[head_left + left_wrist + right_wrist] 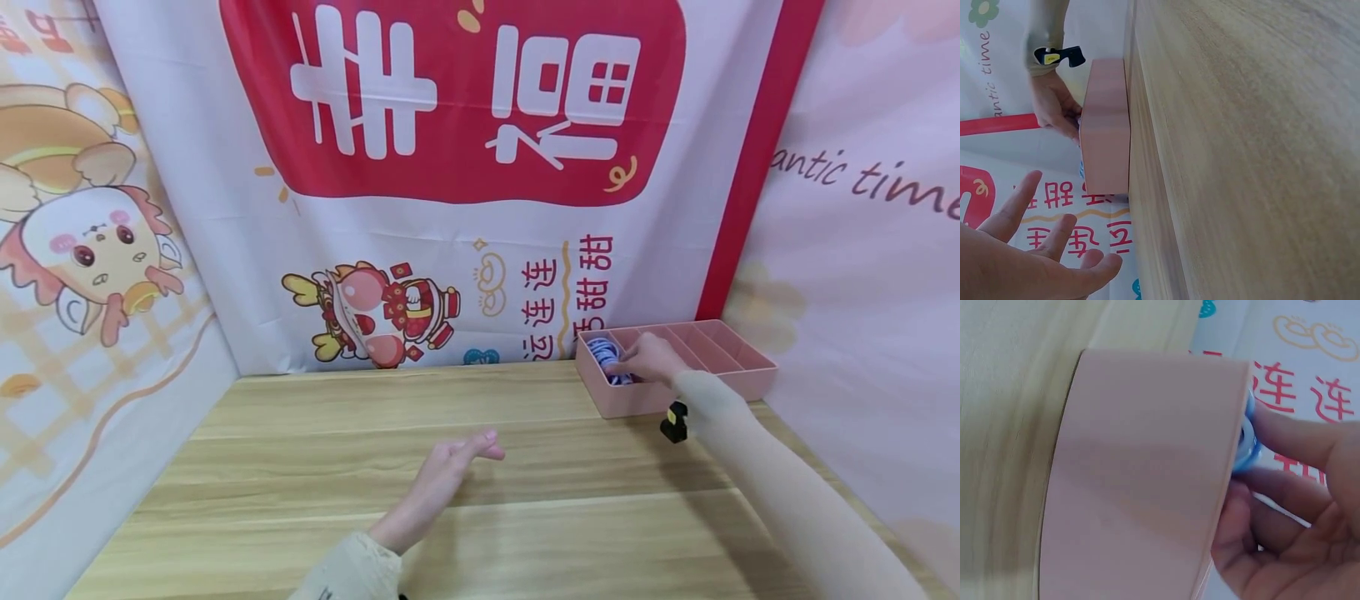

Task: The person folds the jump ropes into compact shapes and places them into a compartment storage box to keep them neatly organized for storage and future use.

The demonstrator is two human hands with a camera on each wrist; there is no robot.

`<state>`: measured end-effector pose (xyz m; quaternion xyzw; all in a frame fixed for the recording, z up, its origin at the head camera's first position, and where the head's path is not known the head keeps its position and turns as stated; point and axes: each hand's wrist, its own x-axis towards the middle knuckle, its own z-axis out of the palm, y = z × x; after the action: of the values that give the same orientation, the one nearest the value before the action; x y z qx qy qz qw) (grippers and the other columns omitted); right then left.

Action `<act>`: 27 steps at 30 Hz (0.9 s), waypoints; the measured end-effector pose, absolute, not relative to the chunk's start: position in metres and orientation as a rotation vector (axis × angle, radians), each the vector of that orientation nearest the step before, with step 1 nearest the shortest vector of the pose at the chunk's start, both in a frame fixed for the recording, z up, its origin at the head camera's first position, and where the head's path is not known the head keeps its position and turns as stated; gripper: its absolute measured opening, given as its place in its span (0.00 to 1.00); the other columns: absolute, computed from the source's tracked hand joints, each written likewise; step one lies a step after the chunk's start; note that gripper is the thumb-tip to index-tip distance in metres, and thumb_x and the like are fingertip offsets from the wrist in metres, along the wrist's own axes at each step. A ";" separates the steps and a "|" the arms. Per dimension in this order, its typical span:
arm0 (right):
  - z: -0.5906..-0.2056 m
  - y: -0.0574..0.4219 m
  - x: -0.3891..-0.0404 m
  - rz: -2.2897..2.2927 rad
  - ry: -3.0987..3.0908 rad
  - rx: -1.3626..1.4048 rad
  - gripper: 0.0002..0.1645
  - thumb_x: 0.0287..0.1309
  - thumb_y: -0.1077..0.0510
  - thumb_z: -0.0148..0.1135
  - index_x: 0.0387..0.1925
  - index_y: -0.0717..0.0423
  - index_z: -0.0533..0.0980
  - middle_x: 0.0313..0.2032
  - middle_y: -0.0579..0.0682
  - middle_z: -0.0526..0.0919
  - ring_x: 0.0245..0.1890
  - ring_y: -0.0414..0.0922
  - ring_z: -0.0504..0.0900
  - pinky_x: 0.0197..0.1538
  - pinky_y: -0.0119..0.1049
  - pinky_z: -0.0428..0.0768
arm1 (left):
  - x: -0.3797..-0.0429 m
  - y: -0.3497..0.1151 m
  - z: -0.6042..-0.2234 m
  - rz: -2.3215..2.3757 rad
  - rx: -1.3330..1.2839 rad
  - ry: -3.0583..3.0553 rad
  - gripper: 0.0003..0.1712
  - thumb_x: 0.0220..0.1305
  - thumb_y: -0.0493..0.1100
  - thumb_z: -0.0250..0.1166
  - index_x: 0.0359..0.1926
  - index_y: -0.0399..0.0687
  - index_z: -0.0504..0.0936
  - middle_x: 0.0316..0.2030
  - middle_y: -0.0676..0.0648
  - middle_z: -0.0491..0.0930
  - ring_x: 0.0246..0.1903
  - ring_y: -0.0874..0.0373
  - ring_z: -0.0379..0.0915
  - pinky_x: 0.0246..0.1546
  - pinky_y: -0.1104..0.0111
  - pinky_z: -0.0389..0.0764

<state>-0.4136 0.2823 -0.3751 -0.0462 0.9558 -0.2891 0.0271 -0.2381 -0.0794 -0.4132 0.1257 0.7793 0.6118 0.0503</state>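
Note:
A pink divided box (617,403) stands at the far right of the table. In its left compartment lies a blue-and-white coiled bundle (603,353), which looks like a cable. My right hand (654,360) reaches over the near wall and pinches the bundle between thumb and fingers. The right wrist view shows the bundle's rounded blue end (1246,442) at the box rim; the rest is hidden behind the wall. My left hand (442,472) hovers over the middle of the table, fingers relaxed and spread, holding nothing.
The wooden table (337,467) reaches back to a printed cloth (420,283) hanging behind it. More printed cloth hangs along both sides, close to the right of the box. Thin dividers (693,346) split the box into several compartments.

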 end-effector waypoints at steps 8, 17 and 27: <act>-0.386 0.281 -0.418 -0.909 2.953 -0.347 0.09 0.54 0.58 0.74 0.35 0.59 0.88 0.33 0.52 0.87 0.35 0.49 0.77 0.40 0.40 0.77 | -0.237 -0.082 -0.413 1.841 0.380 2.379 0.29 0.69 0.66 0.53 0.44 0.49 0.87 0.60 0.49 0.76 0.65 0.48 0.63 0.62 0.40 0.54; -0.384 0.284 -0.408 -1.049 2.975 -0.278 0.13 0.58 0.57 0.70 0.43 0.60 0.86 0.41 0.55 0.86 0.40 0.52 0.80 0.43 0.41 0.82 | -0.239 -0.084 -0.411 1.845 0.394 2.356 0.31 0.69 0.66 0.52 0.47 0.47 0.86 0.60 0.48 0.76 0.65 0.48 0.63 0.62 0.42 0.59; -0.386 0.275 -0.371 -1.187 3.126 -0.365 0.24 0.65 0.49 0.63 0.53 0.64 0.80 0.45 0.59 0.84 0.41 0.52 0.80 0.47 0.48 0.80 | -0.247 -0.097 -0.405 1.902 0.358 2.419 0.29 0.71 0.64 0.52 0.50 0.47 0.85 0.59 0.49 0.77 0.63 0.50 0.65 0.62 0.46 0.62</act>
<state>-0.3715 0.2748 -0.3864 -0.1080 0.9236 -0.3507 -0.1110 -0.2472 -0.0975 -0.4047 0.1157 0.7807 0.6137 0.0218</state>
